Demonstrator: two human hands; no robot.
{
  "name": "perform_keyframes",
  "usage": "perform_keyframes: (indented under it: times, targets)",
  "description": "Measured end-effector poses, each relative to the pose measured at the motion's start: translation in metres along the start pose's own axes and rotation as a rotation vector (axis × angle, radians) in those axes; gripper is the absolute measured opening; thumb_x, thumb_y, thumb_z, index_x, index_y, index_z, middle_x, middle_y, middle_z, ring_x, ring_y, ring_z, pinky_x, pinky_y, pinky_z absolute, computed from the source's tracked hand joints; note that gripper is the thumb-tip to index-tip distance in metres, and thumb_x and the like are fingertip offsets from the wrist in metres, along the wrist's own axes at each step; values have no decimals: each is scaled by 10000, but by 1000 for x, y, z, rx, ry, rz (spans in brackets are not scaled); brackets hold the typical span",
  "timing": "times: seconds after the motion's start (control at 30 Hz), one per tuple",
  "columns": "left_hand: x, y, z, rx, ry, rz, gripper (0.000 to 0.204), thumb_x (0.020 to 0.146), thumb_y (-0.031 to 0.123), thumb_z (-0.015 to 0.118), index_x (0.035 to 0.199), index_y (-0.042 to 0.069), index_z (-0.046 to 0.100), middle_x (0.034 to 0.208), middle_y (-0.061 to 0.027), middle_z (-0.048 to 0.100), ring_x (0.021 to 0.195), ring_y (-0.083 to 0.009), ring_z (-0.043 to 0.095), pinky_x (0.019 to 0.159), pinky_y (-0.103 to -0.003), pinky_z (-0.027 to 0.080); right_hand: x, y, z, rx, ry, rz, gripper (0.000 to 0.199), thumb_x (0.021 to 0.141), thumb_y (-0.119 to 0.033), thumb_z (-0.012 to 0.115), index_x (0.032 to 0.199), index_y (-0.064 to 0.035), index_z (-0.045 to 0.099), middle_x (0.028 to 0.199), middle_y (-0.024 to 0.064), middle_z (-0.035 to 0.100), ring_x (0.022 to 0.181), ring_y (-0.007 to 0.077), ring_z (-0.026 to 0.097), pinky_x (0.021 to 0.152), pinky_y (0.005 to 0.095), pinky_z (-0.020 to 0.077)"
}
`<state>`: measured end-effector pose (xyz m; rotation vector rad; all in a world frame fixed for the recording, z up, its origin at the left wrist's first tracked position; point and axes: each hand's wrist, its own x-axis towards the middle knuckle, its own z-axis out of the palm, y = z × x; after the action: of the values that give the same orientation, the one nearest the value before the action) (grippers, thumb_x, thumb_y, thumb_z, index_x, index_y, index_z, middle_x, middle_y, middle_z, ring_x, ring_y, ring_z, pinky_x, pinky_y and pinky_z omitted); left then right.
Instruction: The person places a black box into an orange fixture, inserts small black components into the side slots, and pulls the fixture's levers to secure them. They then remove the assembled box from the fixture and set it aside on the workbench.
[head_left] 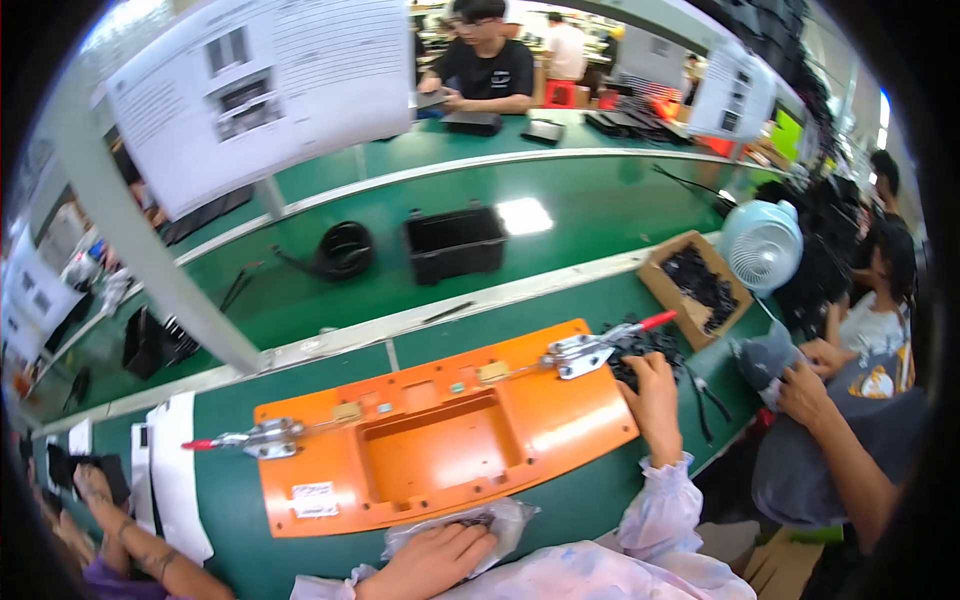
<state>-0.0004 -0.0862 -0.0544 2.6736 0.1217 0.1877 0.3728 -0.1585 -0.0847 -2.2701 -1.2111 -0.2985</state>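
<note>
Orange plastic makes up the fixture plate (440, 440) lying on the green bench (600, 500), its long axis running left to right and rising toward the far right, with a rectangular recess in the middle and a toggle clamp at each end: one at the left (262, 438), one at the far right (590, 352).

Just right of the plate, the right hand (655, 392) reaches away from the body, fingers curled down into a heap of small black parts (650, 345); whether it pinches one I cannot tell. At the plate's near edge, the left hand (435, 560) rests with fingers bent on a clear plastic bag (490, 522) (dark pieces show through it).

So the parts lie far and right, under the right hand, and the bag near, under the left; the recess sits between both hands.
</note>
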Motion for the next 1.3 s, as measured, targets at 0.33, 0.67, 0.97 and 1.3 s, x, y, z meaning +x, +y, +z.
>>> perform_keyframes:
  times: [0.33,0.67,0.97,1.3]
  targets:
    - [-5,-2,14,40,110,-9,313,852,114,573,1148,14,588,993,-85,566,920,-219,618,773,-309,533,5,-4,2,167,-80,-34,178,788,39,707,924,34,593,950,161,563,830,341,595,728,408,485]
    - [-7,2,10,138,132,22,358,819,101,583,1156,-16,608,991,-79,579,911,-213,621,777,-294,535,4,2,9,259,-59,64,160,842,17,692,966,27,591,908,151,591,684,287,602,643,382,494]
    - [-10,-2,9,136,107,4,259,818,106,584,1047,-11,613,989,-85,583,928,-212,611,799,-296,529,8,-1,13,214,-32,-40,177,849,34,634,1024,25,652,916,176,617,787,325,623,720,404,499]
    - [-2,4,4,126,185,-14,229,794,100,598,1017,46,617,994,-130,620,938,-293,631,844,-396,523,7,17,19,-31,35,-255,150,752,-58,697,901,-67,717,882,121,667,874,324,625,795,446,491]
